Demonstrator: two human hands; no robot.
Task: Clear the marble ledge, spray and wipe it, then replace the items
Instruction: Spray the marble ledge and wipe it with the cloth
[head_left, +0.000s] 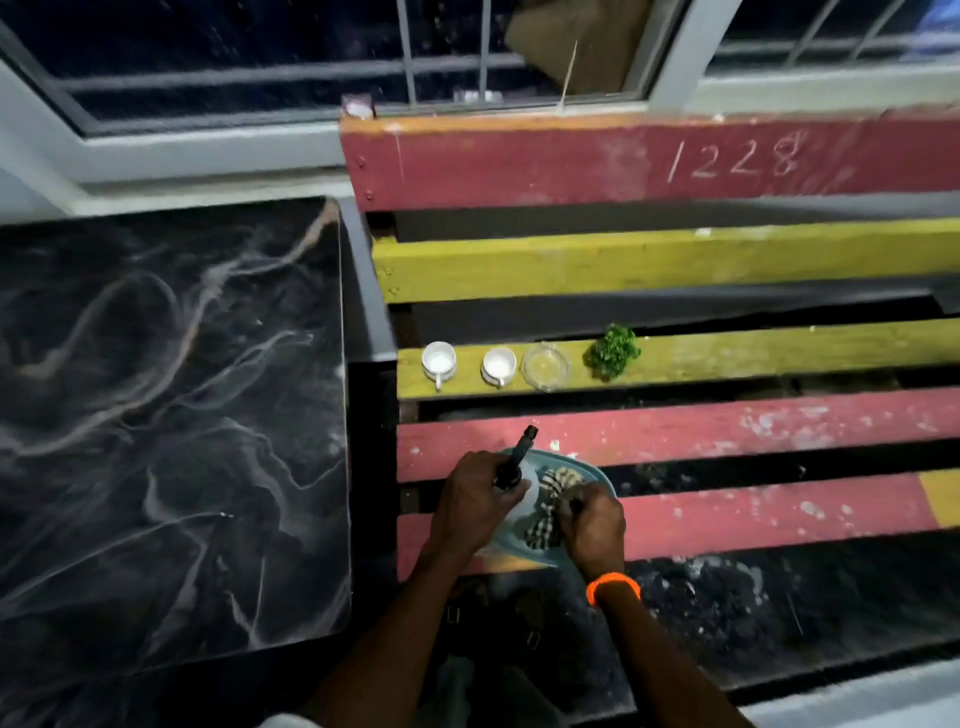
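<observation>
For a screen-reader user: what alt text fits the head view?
Left hand grips a white spray bottle; right hand holds a checked cloth over a teal tray on a painted slatted bench, beside a dark marble ledge.

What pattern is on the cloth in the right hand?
Dark-and-light checks on the cloth, seen in the head view.

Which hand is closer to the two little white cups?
The left. The left hand, holding the spray bottle, sits almost straight below the cups. The right hand, gripping the checked cloth, is farther right.
</observation>
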